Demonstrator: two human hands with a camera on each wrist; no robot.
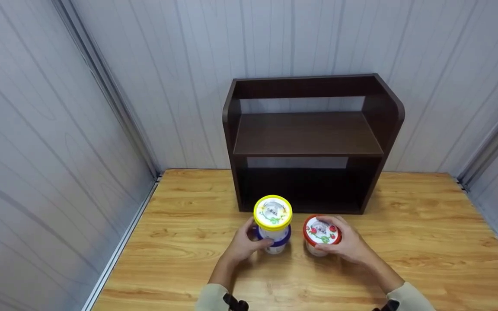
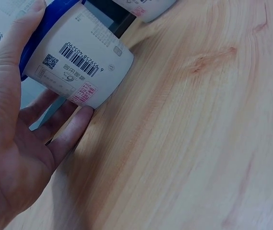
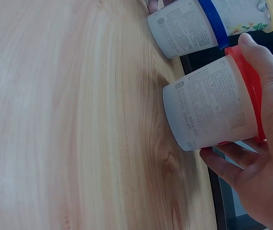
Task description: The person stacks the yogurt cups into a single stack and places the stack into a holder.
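A tub with a yellow lid (image 1: 272, 212) stands on top of a tub with a blue lid (image 1: 277, 247). My left hand (image 1: 243, 245) grips this stack from the left, its thumb at the blue rim; in the left wrist view the fingers curl around the blue-lidded tub (image 2: 81, 57). To the right, a tub with a red lid (image 1: 318, 233) stands apart from the stack, and my right hand (image 1: 347, 242) holds it around the lid. The right wrist view shows the thumb on the red rim and fingers under the far side of the tub (image 3: 210, 103).
A dark brown two-level shelf (image 1: 309, 134) stands just behind the tubs, against the back wall (image 1: 188, 86). The wooden tabletop (image 1: 180, 242) stretches to both sides. Panelled walls close off left and right.
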